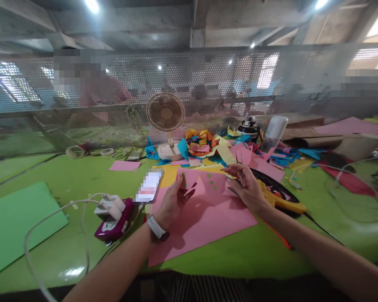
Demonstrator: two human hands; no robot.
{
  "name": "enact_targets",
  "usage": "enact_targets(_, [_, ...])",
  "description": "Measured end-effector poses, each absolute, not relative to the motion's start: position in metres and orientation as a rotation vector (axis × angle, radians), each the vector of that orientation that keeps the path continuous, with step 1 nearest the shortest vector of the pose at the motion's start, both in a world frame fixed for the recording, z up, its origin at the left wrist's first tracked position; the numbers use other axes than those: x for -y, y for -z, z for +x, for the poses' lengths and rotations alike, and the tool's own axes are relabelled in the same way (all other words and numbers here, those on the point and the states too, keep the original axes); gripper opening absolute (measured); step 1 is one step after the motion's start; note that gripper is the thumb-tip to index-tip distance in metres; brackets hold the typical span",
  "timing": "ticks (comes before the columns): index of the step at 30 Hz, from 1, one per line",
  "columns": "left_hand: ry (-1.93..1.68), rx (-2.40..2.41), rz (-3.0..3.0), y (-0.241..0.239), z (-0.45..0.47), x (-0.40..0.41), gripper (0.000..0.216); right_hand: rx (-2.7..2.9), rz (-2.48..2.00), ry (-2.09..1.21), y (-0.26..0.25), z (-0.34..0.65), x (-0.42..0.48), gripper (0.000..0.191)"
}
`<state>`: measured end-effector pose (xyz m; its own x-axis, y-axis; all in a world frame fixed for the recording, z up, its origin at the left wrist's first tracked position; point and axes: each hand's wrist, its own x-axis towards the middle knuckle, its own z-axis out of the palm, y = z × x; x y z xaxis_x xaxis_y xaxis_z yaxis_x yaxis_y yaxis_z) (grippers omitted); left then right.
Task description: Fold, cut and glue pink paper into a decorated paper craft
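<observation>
Held left hand (173, 203) half-open with parted fingers over pink paper (204, 214) on green table (220, 261); held right hand (248, 186) loosely curled near its right side. Could not tell about touch. Saw scraps (280, 193) inside black tray (271, 177), under corded yellow tool (288, 205). Could not make out contents of clear bottle (273, 136).

Workshop | concrete ceiling beams (122, 19) | perforated metal partition (164, 79) | long green worktable (78, 180) | heaped coloured paper pieces (200, 140)

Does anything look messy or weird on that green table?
Yes: colourful paper scraps are jumbled in an overlapping heap beside the fan, beyond the pink sheet. The pale bottle seems to lean, but the camera may cause that.
</observation>
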<state>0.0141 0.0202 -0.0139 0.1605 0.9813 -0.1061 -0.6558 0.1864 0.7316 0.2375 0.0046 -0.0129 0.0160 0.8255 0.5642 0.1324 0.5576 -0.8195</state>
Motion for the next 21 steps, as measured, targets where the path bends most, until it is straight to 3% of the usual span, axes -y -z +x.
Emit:
enact_targets(15, [-1.266, -0.64, 0.703, 0.014, 0.016, -0.017, 0.017, 1.502, -0.968, -0.698, 0.024, 0.236, -0.013, 0.031])
enact_targets(21, [-1.303, -0.68, 0.612, 0.015, 0.012, -0.023, 0.032, 1.496, -0.932, -0.771, 0.025, 0.238, -0.012, 0.03])
